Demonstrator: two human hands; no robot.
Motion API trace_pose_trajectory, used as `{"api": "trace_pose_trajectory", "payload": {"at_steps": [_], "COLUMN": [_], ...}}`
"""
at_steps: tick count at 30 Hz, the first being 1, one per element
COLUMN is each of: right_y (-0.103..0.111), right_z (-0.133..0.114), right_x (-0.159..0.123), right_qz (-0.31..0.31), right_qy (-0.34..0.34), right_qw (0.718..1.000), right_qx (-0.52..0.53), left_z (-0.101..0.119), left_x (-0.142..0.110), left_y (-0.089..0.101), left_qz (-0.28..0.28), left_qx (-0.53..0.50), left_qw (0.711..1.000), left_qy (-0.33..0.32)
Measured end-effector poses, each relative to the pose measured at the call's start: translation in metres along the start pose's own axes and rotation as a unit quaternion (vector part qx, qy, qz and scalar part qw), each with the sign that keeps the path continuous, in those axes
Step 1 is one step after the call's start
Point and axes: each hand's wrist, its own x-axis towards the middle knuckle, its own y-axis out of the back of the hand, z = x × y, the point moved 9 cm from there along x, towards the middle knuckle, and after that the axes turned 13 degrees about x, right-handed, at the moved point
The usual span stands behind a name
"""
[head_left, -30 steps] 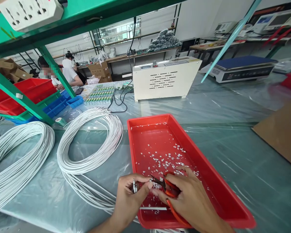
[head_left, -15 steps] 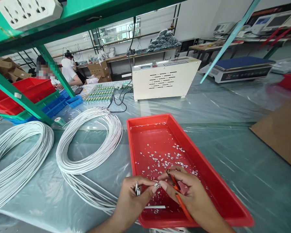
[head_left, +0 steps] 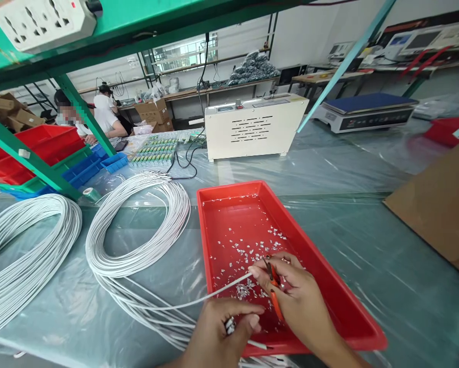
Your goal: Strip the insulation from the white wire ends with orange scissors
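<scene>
My right hand [head_left: 290,296] is over the red tray [head_left: 329,286], closed on orange-handled wire strippers [head_left: 274,286], and its fingertips pinch the end of a white wire [head_left: 198,302] that runs left toward the coils. My left hand [head_left: 221,332] sits at the tray's near left corner, fingers curled round a small bundle of white wire ends [head_left: 229,324]. Small white insulation scraps [head_left: 252,250] litter the tray floor.
Two coils of white wire [head_left: 137,225] lie left on the plastic-covered table [head_left: 367,245]. A cream machine [head_left: 252,128] stands behind the tray, a scale [head_left: 367,112] and cardboard [head_left: 439,204] to the right. Green shelf legs [head_left: 30,158], red and blue bins and a seated person [head_left: 106,115] are far left.
My right hand has pulled one white wire out from the bundle and lifted it over the tray. My left hand dropped lower toward the tray's near corner.
</scene>
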Motion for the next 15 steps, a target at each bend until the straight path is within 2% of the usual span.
{"api": "trace_pose_trajectory", "payload": {"at_steps": [3,6,9,13,15], "right_y": [0.006,0.004,0.0,-0.006,-0.012], "right_z": [-0.026,-0.044,-0.05,-0.047,-0.042], "right_x": [-0.006,-0.012,-0.015,-0.018,-0.02], "right_qz": [0.026,0.016,0.01,0.028,0.016], "right_qy": [0.108,0.162,0.175,0.167,0.149], "right_qw": [0.994,0.987,0.985,0.986,0.988], "right_qx": [-0.021,-0.01,0.003,0.016,0.031], "left_z": [-0.001,-0.004,-0.016,-0.03,-0.032], "left_x": [0.0,0.002,0.002,0.004,0.007], "left_y": [0.0,0.005,0.006,0.007,0.008], "left_qz": [-0.01,0.004,0.02,0.05,0.061], "left_qx": [-0.078,-0.149,-0.218,-0.282,-0.307], "left_qw": [0.996,0.986,0.968,0.95,0.943], "left_qy": [0.04,0.082,0.12,0.12,0.116]}}
